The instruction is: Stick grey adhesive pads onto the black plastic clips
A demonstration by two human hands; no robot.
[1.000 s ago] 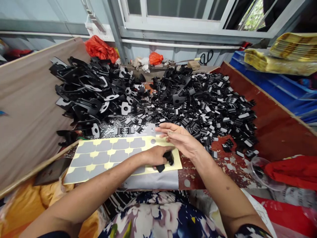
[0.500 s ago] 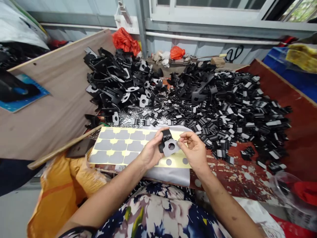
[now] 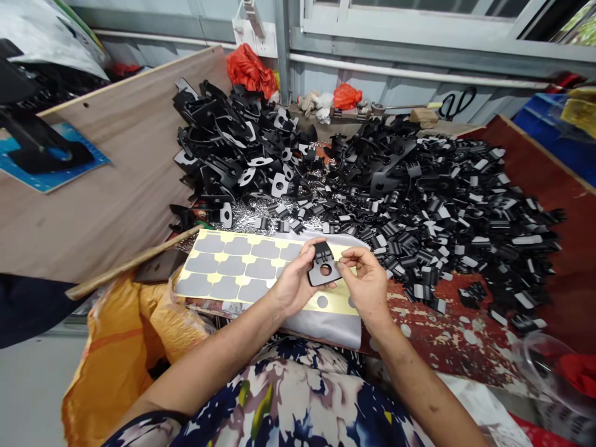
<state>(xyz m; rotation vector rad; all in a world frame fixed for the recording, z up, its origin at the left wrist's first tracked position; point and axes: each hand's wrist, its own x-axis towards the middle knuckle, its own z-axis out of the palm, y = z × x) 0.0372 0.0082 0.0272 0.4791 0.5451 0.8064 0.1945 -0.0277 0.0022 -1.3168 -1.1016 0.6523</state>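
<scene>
My left hand (image 3: 294, 282) is wrapped round a black plastic clip part (image 3: 322, 250), held above the sheet. A grey adhesive pad (image 3: 316, 274) with a round hole lies over the part's flat face, its hole lined up with the opening below. At the pad's right edge, my right hand (image 3: 367, 284) is closed in a pinch of thumb and forefinger; the fingertips hide how much of the edge they grip. Beneath both hands lies a yellow backing sheet (image 3: 336, 304) bearing rows of grey pads and some small grey discs.
Large black parts (image 3: 209, 133) are heaped at the back left, smaller black clips (image 3: 419, 217) at the right. Tiny metal pins (image 3: 251, 217) lie between. A wooden stick (image 3: 135, 264) crosses the left edge, near an orange sack (image 3: 116, 347). Wooden boards (image 3: 139, 143) flank the table.
The grey pad has come down against the clip part, where before it was tilted. Both hands stay close together, and the camera view has shifted slightly left.
</scene>
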